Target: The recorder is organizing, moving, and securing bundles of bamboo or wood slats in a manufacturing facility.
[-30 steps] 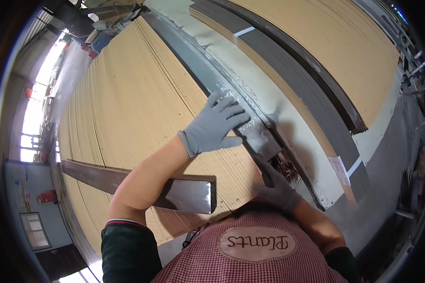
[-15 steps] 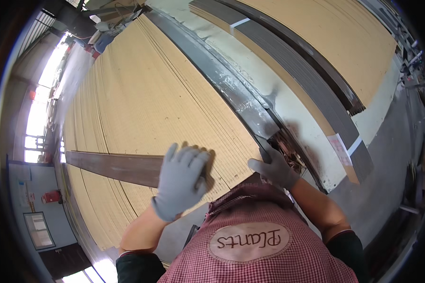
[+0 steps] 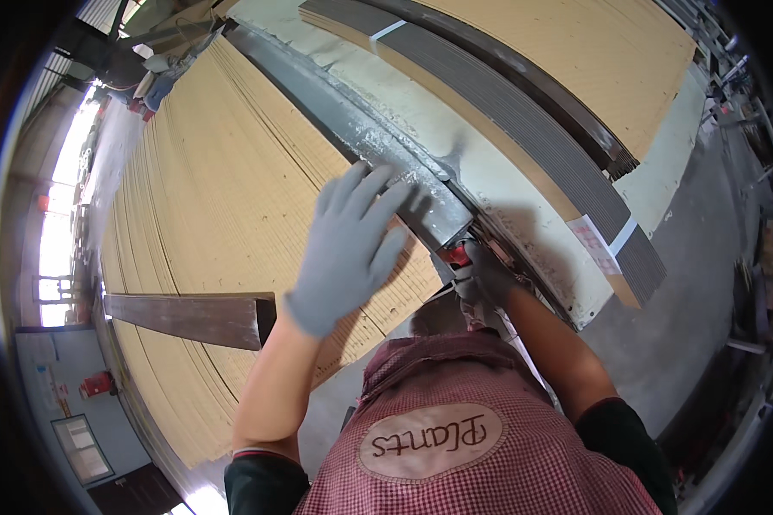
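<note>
My left hand point(image 3: 348, 245), in a grey glove, is raised with spread fingers over the edge of a wide layer of tan grooved boards point(image 3: 223, 197). Its fingertips reach toward a dusty grey metal channel point(image 3: 378, 142) beside the boards; I cannot tell whether they touch it. At the channel's near end, my gloved right hand point(image 3: 487, 273) is closed around a small red object point(image 3: 457, 254), mostly hidden by the fingers. Left of my left hand, a dark brown bar point(image 3: 189, 318) lies across the boards.
Beyond the channel, a pale worktop point(image 3: 532, 245) carries a strapped bundle of grey slats point(image 3: 524, 142), a dark bar point(image 3: 567, 112) and more tan boards point(image 3: 575, 51). Grey floor point(image 3: 696, 257) lies at the right. A blue-grey wall point(image 3: 47, 378) with a window stands at far left.
My left hand has moved up and right, away from the brown bar, toward the channel. My right hand has left the dark edge piece and shifted slightly down onto the red object.
</note>
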The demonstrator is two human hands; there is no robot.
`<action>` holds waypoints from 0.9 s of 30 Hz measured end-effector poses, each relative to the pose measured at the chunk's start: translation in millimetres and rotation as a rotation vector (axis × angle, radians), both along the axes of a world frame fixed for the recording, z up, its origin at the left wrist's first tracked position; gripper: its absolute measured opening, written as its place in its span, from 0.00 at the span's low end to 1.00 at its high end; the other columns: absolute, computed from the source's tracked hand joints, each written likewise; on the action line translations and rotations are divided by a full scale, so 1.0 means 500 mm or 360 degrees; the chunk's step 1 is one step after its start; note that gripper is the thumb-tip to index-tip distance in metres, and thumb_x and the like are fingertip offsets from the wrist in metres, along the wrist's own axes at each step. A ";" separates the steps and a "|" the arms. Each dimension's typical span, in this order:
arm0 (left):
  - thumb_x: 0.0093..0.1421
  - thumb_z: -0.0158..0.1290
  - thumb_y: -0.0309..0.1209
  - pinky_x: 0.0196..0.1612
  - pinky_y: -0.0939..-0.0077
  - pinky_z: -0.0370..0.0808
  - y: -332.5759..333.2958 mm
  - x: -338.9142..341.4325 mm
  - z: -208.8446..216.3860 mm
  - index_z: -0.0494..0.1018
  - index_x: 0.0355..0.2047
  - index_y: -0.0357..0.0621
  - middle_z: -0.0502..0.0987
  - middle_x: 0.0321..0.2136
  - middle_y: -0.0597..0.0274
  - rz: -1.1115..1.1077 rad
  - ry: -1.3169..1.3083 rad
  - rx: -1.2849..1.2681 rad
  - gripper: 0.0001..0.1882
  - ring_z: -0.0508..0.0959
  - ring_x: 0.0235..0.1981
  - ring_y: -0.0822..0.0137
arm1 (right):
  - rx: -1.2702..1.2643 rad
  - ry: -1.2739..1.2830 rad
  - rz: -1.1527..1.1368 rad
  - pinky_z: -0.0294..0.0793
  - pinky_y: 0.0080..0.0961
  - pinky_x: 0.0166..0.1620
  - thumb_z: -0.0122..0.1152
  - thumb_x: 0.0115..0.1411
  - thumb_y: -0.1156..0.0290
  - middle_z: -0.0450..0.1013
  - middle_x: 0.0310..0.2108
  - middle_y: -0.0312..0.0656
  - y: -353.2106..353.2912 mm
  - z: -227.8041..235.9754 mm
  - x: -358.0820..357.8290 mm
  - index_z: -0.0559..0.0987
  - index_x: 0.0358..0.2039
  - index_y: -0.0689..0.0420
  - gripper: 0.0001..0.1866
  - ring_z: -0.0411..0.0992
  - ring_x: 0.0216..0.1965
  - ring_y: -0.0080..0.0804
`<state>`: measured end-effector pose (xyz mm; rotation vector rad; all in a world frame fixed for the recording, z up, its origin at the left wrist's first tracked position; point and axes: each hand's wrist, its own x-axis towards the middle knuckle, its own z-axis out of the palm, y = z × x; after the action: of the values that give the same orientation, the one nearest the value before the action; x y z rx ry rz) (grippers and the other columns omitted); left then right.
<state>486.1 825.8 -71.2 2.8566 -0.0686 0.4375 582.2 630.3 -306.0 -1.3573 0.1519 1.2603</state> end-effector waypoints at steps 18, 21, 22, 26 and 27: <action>0.58 0.46 0.49 0.60 0.42 0.49 0.052 0.034 -0.120 0.66 0.53 0.48 0.67 0.53 0.54 -0.0071 0.0078 0.0131 0.27 0.60 0.59 0.45 | 0.0204 -0.0201 0.0182 0.70 0.20 0.34 0.60 0.45 0.75 0.72 0.31 0.40 -0.370 0.270 -0.153 0.69 0.46 0.66 0.25 0.69 0.28 0.24; 0.57 0.47 0.50 0.60 0.42 0.50 0.053 0.028 -0.116 0.67 0.52 0.47 0.67 0.53 0.54 -0.0093 0.0126 0.0127 0.27 0.59 0.59 0.45 | -0.0116 -0.0580 0.0188 0.69 0.22 0.35 0.65 0.46 0.70 0.70 0.26 0.32 -0.255 0.308 -0.165 0.73 0.37 0.60 0.17 0.67 0.29 0.19; 0.57 0.47 0.50 0.60 0.42 0.50 0.051 0.041 -0.111 0.67 0.52 0.47 0.67 0.53 0.54 -0.0153 0.0122 0.0133 0.27 0.59 0.59 0.45 | -0.0015 -0.0736 0.0233 0.69 0.22 0.35 0.65 0.46 0.70 0.70 0.26 0.32 -0.216 0.292 -0.159 0.74 0.37 0.60 0.17 0.67 0.29 0.19; 0.58 0.44 0.48 0.56 0.53 0.58 0.060 0.100 -0.107 0.80 0.28 0.50 0.79 0.32 0.52 -0.0219 0.0592 0.0485 0.20 0.75 0.45 0.54 | 0.0257 -0.0832 0.0167 0.69 0.22 0.36 0.64 0.49 0.70 0.71 0.27 0.31 -0.089 0.259 -0.131 0.75 0.36 0.59 0.14 0.68 0.30 0.19; 0.58 0.44 0.48 0.56 0.53 0.58 0.063 0.129 -0.107 0.80 0.28 0.50 0.79 0.32 0.52 -0.0253 0.0602 0.0516 0.20 0.75 0.45 0.54 | 0.0404 -0.0969 0.0161 0.70 0.22 0.39 0.64 0.49 0.71 0.72 0.29 0.32 -0.074 0.216 -0.129 0.75 0.38 0.59 0.15 0.69 0.32 0.20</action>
<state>550.7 857.1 -124.9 3.1611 -0.3199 -0.1652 517.7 593.2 -198.2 -1.4741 -0.4889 0.8616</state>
